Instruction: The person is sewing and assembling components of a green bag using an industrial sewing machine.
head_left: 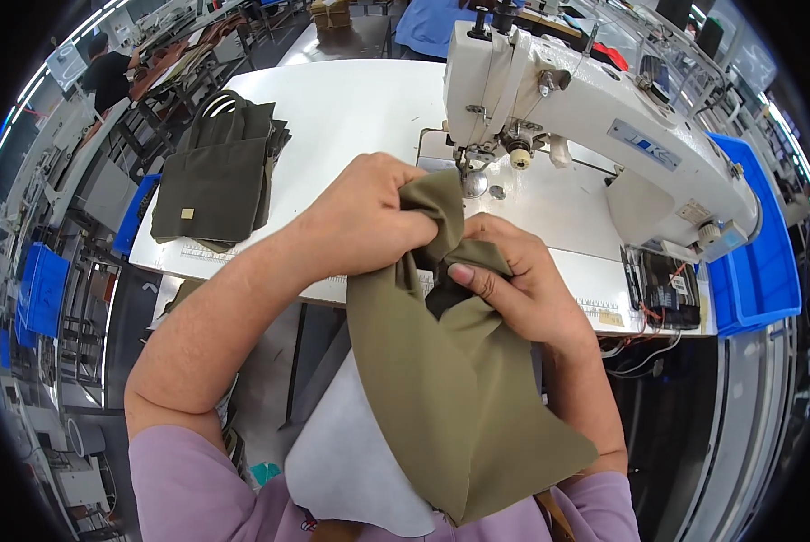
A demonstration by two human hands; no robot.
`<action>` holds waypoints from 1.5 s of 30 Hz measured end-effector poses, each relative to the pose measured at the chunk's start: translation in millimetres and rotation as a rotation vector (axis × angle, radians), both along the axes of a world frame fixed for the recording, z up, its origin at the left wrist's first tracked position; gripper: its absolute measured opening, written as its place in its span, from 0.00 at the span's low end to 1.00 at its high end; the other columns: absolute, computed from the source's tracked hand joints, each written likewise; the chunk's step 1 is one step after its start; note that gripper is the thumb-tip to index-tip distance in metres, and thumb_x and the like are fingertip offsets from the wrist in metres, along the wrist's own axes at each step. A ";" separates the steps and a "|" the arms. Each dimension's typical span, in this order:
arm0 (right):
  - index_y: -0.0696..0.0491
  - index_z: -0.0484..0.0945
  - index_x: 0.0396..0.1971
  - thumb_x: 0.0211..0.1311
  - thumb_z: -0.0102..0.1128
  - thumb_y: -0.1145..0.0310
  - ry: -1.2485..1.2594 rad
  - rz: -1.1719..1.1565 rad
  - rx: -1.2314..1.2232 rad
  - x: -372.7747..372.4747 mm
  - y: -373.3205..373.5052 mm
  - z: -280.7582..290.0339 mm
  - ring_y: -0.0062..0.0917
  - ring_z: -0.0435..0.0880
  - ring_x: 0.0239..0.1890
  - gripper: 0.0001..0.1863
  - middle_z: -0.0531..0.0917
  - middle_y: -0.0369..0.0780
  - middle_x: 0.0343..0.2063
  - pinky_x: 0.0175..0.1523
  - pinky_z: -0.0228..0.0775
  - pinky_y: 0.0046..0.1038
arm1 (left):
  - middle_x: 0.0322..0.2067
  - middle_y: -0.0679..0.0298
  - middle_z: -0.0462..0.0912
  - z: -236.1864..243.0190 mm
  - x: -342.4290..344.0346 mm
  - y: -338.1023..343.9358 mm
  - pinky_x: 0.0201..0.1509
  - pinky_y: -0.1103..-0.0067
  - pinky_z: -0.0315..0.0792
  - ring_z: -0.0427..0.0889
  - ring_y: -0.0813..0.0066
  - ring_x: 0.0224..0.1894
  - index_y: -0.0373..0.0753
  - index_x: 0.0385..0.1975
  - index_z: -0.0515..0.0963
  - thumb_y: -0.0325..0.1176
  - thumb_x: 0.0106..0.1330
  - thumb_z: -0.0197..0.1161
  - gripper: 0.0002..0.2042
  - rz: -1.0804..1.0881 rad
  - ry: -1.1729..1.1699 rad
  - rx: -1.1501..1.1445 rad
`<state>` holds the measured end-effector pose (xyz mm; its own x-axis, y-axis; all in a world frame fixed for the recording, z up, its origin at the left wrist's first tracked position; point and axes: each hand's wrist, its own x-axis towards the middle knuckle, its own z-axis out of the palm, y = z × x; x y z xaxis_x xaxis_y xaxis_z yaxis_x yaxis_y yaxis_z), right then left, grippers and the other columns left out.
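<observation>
Both hands grip an olive-green fabric piece (450,388) in front of the sewing machine. My left hand (369,217) is closed on its bunched upper part, the fingers folded into the cloth. On the other side, my right hand (522,280) pinches a folded edge, thumb on top. A dark opening shows between the hands. The cloth hangs down over my lap, and a pale grey-white layer (360,452) shows below its left edge. Just beyond the cloth's upper tip is the sewing machine's needle area (473,181); I cannot tell whether the cloth touches it.
Dark olive bags with handles (210,181) lie stacked on the white table (332,99) at left. The white sewing machine (585,99) stands at right. Beside it are a blue bin (757,244) and a dark pouch (671,289). A ruler strip (594,309) runs along the table's front edge.
</observation>
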<state>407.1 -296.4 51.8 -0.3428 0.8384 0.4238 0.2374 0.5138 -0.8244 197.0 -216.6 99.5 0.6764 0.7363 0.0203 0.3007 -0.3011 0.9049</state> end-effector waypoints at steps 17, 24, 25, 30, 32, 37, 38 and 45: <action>0.59 0.80 0.38 0.73 0.59 0.66 0.230 0.007 -0.214 -17.4 -23.0 -14.9 0.20 0.76 0.32 0.10 0.81 0.38 0.31 0.40 0.70 0.24 | 0.23 0.71 0.78 -14.3 -11.9 -39.3 0.31 0.85 0.69 0.72 0.88 0.26 0.33 0.30 0.78 0.19 0.52 0.53 0.08 0.155 -0.350 -0.268; 0.60 0.80 0.40 0.73 0.60 0.67 0.280 0.032 -0.227 -20.8 -22.7 -19.5 0.19 0.76 0.35 0.10 0.81 0.38 0.34 0.42 0.70 0.23 | 0.21 0.72 0.77 -20.4 -15.3 -40.2 0.29 0.85 0.66 0.70 0.88 0.25 0.33 0.28 0.77 0.19 0.52 0.53 0.07 0.197 -0.371 -0.269; 0.60 0.80 0.40 0.73 0.60 0.67 0.283 0.026 -0.198 -21.3 -21.9 -20.6 0.19 0.77 0.35 0.10 0.81 0.38 0.34 0.42 0.70 0.23 | 0.21 0.72 0.77 -20.5 -15.4 -39.8 0.28 0.84 0.65 0.70 0.88 0.24 0.33 0.27 0.77 0.19 0.52 0.53 0.07 0.201 -0.375 -0.257; 0.60 0.80 0.41 0.72 0.61 0.67 0.274 0.006 -0.193 -20.9 -20.7 -23.8 0.20 0.77 0.37 0.10 0.81 0.38 0.35 0.43 0.70 0.23 | 0.21 0.72 0.77 -17.1 -12.8 -38.4 0.28 0.84 0.65 0.70 0.88 0.24 0.33 0.26 0.77 0.19 0.52 0.53 0.06 0.218 -0.364 -0.249; 0.60 0.80 0.41 0.72 0.61 0.67 0.286 0.005 -0.216 -20.7 -20.5 -25.5 0.20 0.77 0.37 0.10 0.81 0.38 0.35 0.44 0.70 0.23 | 0.21 0.72 0.77 -16.2 -11.1 -38.0 0.28 0.84 0.65 0.70 0.88 0.24 0.33 0.26 0.77 0.19 0.52 0.53 0.06 0.223 -0.362 -0.245; 0.60 0.81 0.42 0.73 0.60 0.66 0.389 -0.006 -0.312 -24.2 -25.5 -24.6 0.17 0.77 0.39 0.11 0.81 0.35 0.37 0.46 0.69 0.22 | 0.21 0.72 0.77 -18.7 -9.5 -35.9 0.28 0.85 0.65 0.70 0.88 0.24 0.33 0.27 0.78 0.19 0.52 0.54 0.06 0.214 -0.347 -0.221; 0.60 0.81 0.42 0.73 0.60 0.66 0.388 -0.008 -0.310 -23.5 -26.5 -24.8 0.17 0.77 0.39 0.11 0.81 0.35 0.37 0.46 0.69 0.22 | 0.21 0.72 0.78 -18.4 -8.9 -35.8 0.28 0.85 0.65 0.70 0.88 0.24 0.33 0.27 0.78 0.19 0.52 0.54 0.06 0.199 -0.342 -0.225; 0.60 0.82 0.44 0.74 0.60 0.66 0.516 0.004 -0.487 -24.2 -27.5 -29.4 0.13 0.76 0.39 0.12 0.81 0.32 0.38 0.45 0.69 0.19 | 0.21 0.72 0.78 -18.0 -6.1 -34.1 0.28 0.85 0.66 0.70 0.88 0.24 0.33 0.27 0.78 0.20 0.53 0.55 0.05 0.233 -0.295 -0.220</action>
